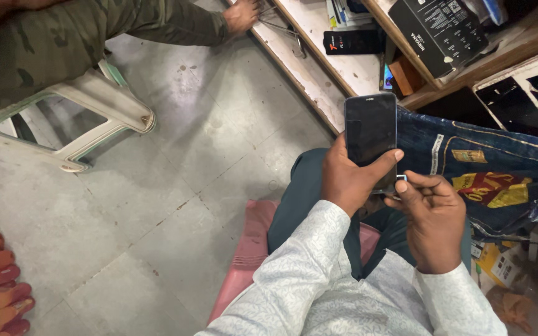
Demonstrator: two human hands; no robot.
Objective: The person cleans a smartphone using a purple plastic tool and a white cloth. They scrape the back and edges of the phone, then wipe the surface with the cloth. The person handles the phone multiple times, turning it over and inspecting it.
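The dark smartphone point(370, 134) stands upright in the air above the person's lap, screen blank and facing the camera, its lower half wrapped by the left hand point(348, 180) with the thumb laid across the glass near the bottom edge. At that bottom right corner the right hand point(432, 218) pinches a tiny pale piece point(401, 178), too small to identify, between thumb and forefinger, touching or just beside the phone's edge. The grip on the phone looks one-handed and low, so the tall upper part is unsupported; a push from the right hand at the corner could, in my judgement, lever the phone out of the left palm and send it onto the grey tiled floor point(175, 162) below. The small piece is the likelier loss: if the pinch slackens it could fall into the folds of the dark green trousers point(300, 193) or down beside the pink seat point(250, 249), where it would be hard to find. Just right of the hands lies a blue denim bundle point(499, 162) with yellow tags, another place for it to vanish. Farther off, another person's hand point(242, 15) in a camouflage sleeve rests at the white shelf edge point(300, 62) beside a white plastic stool point(88, 118), well apart from this work.
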